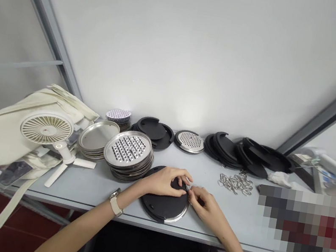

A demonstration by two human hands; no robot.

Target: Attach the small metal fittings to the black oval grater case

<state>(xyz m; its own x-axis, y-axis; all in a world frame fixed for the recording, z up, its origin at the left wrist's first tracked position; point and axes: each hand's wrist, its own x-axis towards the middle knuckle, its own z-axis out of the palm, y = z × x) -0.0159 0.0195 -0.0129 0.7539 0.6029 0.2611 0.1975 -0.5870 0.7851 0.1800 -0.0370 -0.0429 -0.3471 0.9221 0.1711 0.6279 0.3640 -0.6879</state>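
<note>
A round black plastic disc (162, 207) with a metal edge showing along its lower right lies flat on the table in front of me. My left hand (167, 181) rests over it, thumb and fingers curled together near the right part of its rim. Opposite, at that same rim, my right hand (204, 205) pinches a tiny shiny metal piece (189, 187), mostly hidden by fingertips. Which fingers bear on the piece is hard to make out. To the right lies a loose pile of bent wire loops (235, 184).
Left of the disc stand a stack of perforated metal grater discs (128, 151) and plain metal discs (98, 136). Black holders (228, 149) and another grater disc (190, 141) line the wall. A small fan (47, 128) lies on a cream bag (3, 128).
</note>
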